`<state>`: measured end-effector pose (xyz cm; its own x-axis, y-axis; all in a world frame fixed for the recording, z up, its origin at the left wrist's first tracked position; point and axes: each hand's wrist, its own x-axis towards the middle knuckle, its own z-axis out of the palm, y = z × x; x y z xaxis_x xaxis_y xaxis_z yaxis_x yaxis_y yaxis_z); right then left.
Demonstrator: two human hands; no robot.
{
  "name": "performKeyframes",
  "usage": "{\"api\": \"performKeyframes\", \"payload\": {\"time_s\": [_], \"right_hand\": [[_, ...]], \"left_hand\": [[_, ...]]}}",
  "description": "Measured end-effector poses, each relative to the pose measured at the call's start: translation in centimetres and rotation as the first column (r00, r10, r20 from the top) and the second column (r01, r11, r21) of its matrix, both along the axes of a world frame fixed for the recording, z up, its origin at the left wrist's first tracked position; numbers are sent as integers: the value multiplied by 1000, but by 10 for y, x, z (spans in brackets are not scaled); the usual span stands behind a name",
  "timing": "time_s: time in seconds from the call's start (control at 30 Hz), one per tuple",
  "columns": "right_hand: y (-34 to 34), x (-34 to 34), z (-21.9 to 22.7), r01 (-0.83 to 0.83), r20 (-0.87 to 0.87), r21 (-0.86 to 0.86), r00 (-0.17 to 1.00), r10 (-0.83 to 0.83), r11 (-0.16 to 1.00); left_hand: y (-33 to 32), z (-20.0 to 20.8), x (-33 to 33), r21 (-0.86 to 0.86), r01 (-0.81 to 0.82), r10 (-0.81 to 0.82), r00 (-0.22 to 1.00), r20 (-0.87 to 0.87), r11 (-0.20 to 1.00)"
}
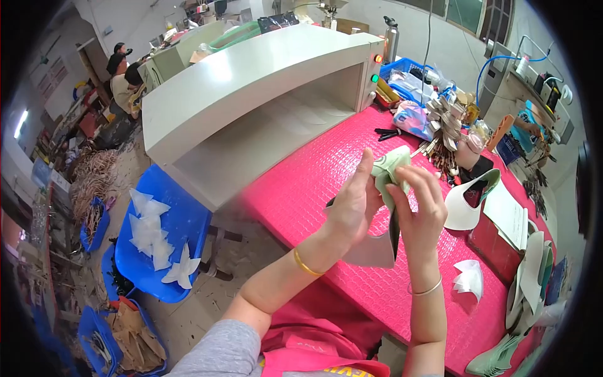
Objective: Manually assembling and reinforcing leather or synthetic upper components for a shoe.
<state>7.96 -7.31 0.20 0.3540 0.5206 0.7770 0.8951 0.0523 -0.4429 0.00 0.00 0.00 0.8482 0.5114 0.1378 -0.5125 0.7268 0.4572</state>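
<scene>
Both my hands are raised over the pink table cover, closed on a shoe upper (392,161) of pale green and grey material. My left hand (357,207) grips its left side, thumb pointing up. With bent fingers, my right hand (416,198) pinches the folded green part at the top right. The grey part hangs below between my wrists; my hands hide some of the middle. To the right on the table stands another curved upper (463,204), off-white outside and green inside. A white pointed-edge piece (468,280) lies near my right forearm.
A large white machine (251,81) with a wide opening stands at the table's far left. Left of me, a blue chair (133,267) holds several white pointed pieces. Stacked uppers (527,283) line the right edge, beside a red box (496,242). Tools and a blue basket (402,66) crowd the back.
</scene>
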Motion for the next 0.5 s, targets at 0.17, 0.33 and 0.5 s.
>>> {"api": "performKeyframes", "payload": {"time_s": [0.17,0.33,0.5], "right_hand": [[-5,57,-7,-74,-301,-45,952,57,996],[-21,92,-50,-305,-786,464,290,546,831],[-21,67,-9,-395,-835,532,-98,541,749]], "left_hand": [[-2,-6,-19,792,295,401,736,-545,534],[8,2,-17,-39,151,-155,980,-124,988],[18,13,-1,-29,75,-77,995,-69,997]]}}
